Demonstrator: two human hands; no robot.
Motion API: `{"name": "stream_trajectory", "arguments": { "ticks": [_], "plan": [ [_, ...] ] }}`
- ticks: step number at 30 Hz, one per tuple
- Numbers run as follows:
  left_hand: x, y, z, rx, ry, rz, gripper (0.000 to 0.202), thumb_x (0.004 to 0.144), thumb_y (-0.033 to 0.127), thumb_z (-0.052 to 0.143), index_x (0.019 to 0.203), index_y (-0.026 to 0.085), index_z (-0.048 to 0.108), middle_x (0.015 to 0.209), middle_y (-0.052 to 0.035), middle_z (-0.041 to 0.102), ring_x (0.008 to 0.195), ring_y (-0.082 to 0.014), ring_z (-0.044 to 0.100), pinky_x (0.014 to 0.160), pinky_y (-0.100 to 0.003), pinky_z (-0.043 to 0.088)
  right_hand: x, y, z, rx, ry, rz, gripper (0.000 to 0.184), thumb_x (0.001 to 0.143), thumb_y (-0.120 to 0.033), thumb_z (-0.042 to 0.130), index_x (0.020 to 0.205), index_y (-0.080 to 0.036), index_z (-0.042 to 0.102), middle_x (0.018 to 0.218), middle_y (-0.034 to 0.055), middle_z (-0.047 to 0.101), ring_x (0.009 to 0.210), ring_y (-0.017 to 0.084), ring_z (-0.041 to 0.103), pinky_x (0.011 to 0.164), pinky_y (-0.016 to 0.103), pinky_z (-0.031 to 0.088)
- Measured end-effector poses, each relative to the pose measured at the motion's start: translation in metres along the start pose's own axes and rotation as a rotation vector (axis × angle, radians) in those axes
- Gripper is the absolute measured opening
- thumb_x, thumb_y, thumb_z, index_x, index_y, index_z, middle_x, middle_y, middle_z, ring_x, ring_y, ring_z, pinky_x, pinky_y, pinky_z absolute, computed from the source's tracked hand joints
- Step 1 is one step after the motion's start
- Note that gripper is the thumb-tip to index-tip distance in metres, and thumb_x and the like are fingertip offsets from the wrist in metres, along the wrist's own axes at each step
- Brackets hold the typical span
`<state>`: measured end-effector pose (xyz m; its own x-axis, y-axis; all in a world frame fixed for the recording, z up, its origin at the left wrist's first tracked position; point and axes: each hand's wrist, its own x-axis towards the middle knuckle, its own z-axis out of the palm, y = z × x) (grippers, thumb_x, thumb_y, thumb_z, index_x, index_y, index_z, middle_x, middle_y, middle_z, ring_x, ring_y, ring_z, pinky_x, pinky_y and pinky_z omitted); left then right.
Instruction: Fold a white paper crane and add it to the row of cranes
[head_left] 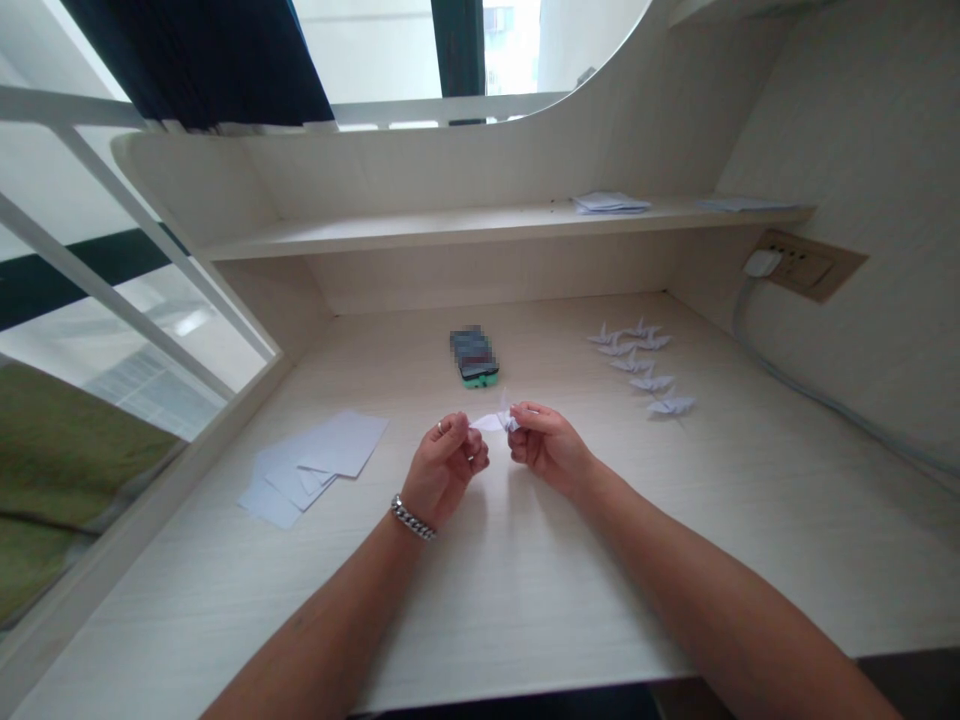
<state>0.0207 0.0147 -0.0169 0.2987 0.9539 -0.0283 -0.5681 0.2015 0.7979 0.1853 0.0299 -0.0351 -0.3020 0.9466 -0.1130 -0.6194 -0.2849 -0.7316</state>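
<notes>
A small folded white paper crane hangs just above the pale wooden desk, held from both sides. My left hand, with a ring and a metal bracelet at the wrist, pinches its left end. My right hand pinches its right end. Both hands are closed on the paper, close together at the middle of the desk.
Several loose white paper squares lie fanned at the left. Several finished paper cranes sit in a row at the right. A phone with a green case lies behind my hands. A paper stack rests on the shelf; a wall socket with cable is at right.
</notes>
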Motion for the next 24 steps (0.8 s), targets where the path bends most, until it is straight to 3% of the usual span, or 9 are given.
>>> {"name": "stream_trajectory", "arguments": {
  "ticks": [3,7,10,12,14,17,20,24],
  "plan": [
    [0.000,0.004,-0.002,0.074,-0.002,0.068,0.035,0.073,0.039,0.073,0.060,0.015,0.051,0.061,0.0029,0.052,0.054,-0.0084,0.049,0.053,-0.022,0.040,-0.001,-0.003,-0.002,0.028,0.024,0.006,0.027,0.064,-0.029,0.080,0.068,-0.017,0.057,0.055,-0.0042,0.055,0.047,0.006,0.047,0.043,0.015,0.038],
    [0.001,0.000,-0.004,0.315,0.031,0.063,0.040,0.079,0.048,0.065,0.061,0.014,0.054,0.058,0.0007,0.053,0.051,-0.0086,0.046,0.047,-0.022,0.034,-0.001,-0.002,-0.003,-0.027,-0.014,0.020,0.026,0.067,-0.031,0.078,0.068,-0.017,0.056,0.057,-0.0039,0.054,0.048,0.006,0.046,0.044,0.015,0.038],
    [0.002,-0.005,-0.003,0.374,0.062,0.052,0.035,0.077,0.042,0.068,0.061,0.015,0.052,0.056,0.0018,0.052,0.049,-0.0084,0.045,0.046,-0.021,0.032,0.000,-0.002,-0.004,-0.079,-0.021,0.023,0.029,0.068,-0.035,0.078,0.069,-0.017,0.056,0.057,-0.0040,0.052,0.048,0.006,0.045,0.045,0.016,0.038],
    [0.003,-0.006,-0.002,0.378,0.100,0.066,0.033,0.075,0.037,0.070,0.060,0.016,0.050,0.055,0.0027,0.052,0.049,-0.0080,0.045,0.047,-0.021,0.033,0.002,-0.003,-0.005,-0.130,0.041,-0.007,0.032,0.069,-0.040,0.077,0.069,-0.017,0.055,0.057,-0.0039,0.052,0.048,0.006,0.044,0.044,0.017,0.035],
    [0.005,-0.006,-0.002,0.390,0.142,0.085,0.032,0.075,0.036,0.070,0.059,0.016,0.050,0.055,0.0029,0.051,0.049,-0.0076,0.045,0.047,-0.021,0.033,0.004,-0.005,-0.007,-0.233,0.170,-0.110,0.037,0.070,-0.046,0.075,0.064,-0.017,0.052,0.056,-0.0038,0.050,0.047,0.007,0.041,0.042,0.018,0.031],
    [0.007,-0.006,-0.003,0.425,0.194,0.101,0.031,0.075,0.038,0.069,0.061,0.015,0.053,0.054,0.0028,0.052,0.048,-0.0074,0.044,0.046,-0.021,0.033,0.003,-0.006,-0.008,-0.516,0.327,-0.379,0.038,0.075,-0.050,0.068,0.063,-0.018,0.051,0.055,-0.0034,0.050,0.046,0.008,0.041,0.042,0.021,0.031],
    [0.007,-0.007,-0.004,0.471,0.197,0.093,0.030,0.076,0.039,0.068,0.063,0.015,0.056,0.053,0.0029,0.053,0.047,-0.0075,0.044,0.046,-0.021,0.033,-0.004,-0.003,-0.003,-0.824,0.288,-0.560,0.029,0.078,-0.047,0.066,0.077,-0.019,0.059,0.061,-0.0027,0.053,0.053,0.011,0.048,0.049,0.023,0.037],
    [0.007,-0.009,-0.006,0.550,0.170,0.091,0.029,0.077,0.039,0.067,0.065,0.015,0.059,0.054,0.0024,0.054,0.047,-0.0075,0.046,0.046,-0.021,0.034,-0.012,0.002,0.007,-1.066,0.245,-0.645,0.023,0.079,-0.040,0.068,0.087,-0.020,0.061,0.068,-0.0020,0.060,0.054,0.011,0.051,0.053,0.023,0.040]
  ]
}}
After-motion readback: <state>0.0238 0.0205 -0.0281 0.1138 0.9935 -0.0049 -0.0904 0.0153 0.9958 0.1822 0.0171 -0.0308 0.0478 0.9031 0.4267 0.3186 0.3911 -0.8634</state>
